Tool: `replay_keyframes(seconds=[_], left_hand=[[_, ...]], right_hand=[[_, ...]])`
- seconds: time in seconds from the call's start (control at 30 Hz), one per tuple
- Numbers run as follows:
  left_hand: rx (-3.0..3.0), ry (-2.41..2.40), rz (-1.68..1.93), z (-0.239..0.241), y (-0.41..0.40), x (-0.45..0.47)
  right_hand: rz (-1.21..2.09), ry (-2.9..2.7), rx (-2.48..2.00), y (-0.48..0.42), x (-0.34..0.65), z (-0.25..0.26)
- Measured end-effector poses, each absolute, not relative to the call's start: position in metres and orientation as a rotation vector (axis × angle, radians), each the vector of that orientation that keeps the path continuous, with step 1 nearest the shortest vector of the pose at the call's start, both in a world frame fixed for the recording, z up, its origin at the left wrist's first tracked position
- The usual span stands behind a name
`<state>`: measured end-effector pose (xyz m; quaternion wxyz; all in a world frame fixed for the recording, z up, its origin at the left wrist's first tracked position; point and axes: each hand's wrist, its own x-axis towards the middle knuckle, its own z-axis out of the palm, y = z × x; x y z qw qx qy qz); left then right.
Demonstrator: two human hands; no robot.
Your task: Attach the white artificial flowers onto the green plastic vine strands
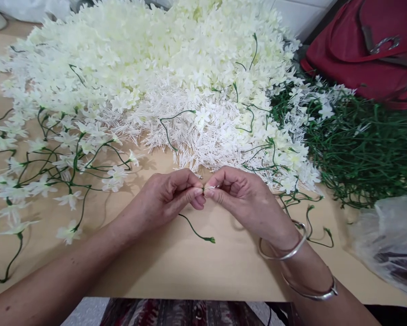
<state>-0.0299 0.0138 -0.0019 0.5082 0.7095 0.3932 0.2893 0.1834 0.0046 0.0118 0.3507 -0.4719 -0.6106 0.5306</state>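
My left hand [171, 194] and my right hand [239, 194] meet over the near part of the table, thumb and forefinger pinched on each. A green artificial stem [195, 230] with a budlike tip runs out from under my left hand, which appears to grip its hidden part. Between my right fingertips shows a thin white stamen piece [209, 187]; most of it is covered. Just beyond the hands lie loose white stamens [203, 145]. Behind them rises a big heap of pale artificial flower heads [128, 50].
Flowers joined to green stems [76, 158] spread across the left side. A tangle of bare green stems [370, 145] lies at right, below a red bag [370, 50]. A clear plastic bag [390, 240] sits at the right edge of the wooden table [149, 271].
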Motion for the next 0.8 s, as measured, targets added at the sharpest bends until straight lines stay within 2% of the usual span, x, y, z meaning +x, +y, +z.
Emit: replay_keyframes(seconds=[0.43,0.8], left_hand=[[1.463,0.941,0.787,-0.0035,0.0101,-0.0245],[1.463,0.959,0.751,-0.0032,0.0091,-0.0235]], right_hand=[[1.57,-1.391,-1.129,0.0032,0.1866,0.0096],[1.464,-1.394,-1.197,0.0034,0.1887,0.0059]])
